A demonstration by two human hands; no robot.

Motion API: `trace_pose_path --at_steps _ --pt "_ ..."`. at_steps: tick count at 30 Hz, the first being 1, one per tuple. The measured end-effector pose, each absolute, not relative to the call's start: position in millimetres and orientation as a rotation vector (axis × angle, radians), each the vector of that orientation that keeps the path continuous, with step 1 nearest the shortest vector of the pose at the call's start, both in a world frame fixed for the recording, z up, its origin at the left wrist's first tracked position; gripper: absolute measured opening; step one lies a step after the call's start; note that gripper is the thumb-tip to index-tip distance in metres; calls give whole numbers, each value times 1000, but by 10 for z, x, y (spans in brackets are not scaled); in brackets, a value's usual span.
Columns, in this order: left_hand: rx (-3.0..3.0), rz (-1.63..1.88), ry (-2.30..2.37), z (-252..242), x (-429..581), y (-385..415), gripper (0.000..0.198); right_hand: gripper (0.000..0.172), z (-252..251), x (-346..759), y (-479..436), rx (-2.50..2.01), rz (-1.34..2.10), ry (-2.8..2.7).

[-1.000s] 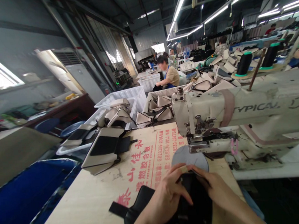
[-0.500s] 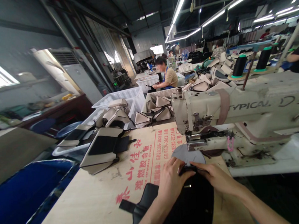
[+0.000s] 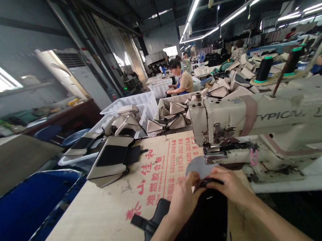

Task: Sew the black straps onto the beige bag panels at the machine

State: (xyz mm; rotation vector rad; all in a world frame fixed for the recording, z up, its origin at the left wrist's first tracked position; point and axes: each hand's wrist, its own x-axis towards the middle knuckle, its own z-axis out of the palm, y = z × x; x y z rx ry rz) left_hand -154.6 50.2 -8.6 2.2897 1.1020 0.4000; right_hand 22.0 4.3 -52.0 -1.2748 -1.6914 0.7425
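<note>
Black material, a dark cover piece point(image 3: 202, 219), lies on the bench point(image 3: 101, 218) in front of the person, near its front edge. Both hands meet at the far edge of this piece. The left hand point(image 3: 183, 199) has its fingers curled and its thumb pressed against them, pinching the top edge of the piece. The right hand point(image 3: 230, 187) does the same from the other side, fingers bent and closed on that edge, so the two hands almost touch each other. A black strap end point(image 3: 138, 222) of the piece sticks out to the left.

Just behind the hands a grey round plate point(image 3: 198, 165) lies flat on the bench, and over it stands the head of a cream sewing machine point(image 3: 259, 129) with the word TYPICAL on its arm. Red printed characters point(image 3: 150, 175) cover the cardboard sheet on the bench top. Further left a beige and black cover point(image 3: 111, 161) rests on the bench, and behind it white plastic crates point(image 3: 138, 100) hold more beige pieces. Two black thread cones point(image 3: 264, 68) stand behind the machine. Another person point(image 3: 182, 81) sits working far behind.
</note>
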Motion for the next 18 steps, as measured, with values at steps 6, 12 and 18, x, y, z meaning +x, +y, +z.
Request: trace_pose_path --at_steps 6,12,18 --pt "2286 397 890 119 -1641 481 16 23 -557 254 56 -1225 723 -1748" --pt "2372 456 1020 48 -1431 501 29 26 -581 238 72 -1252 607 -1810" --pt "2014 266 1114 -239 -1376 755 40 34 -527 256 71 -1322 665 -1868"
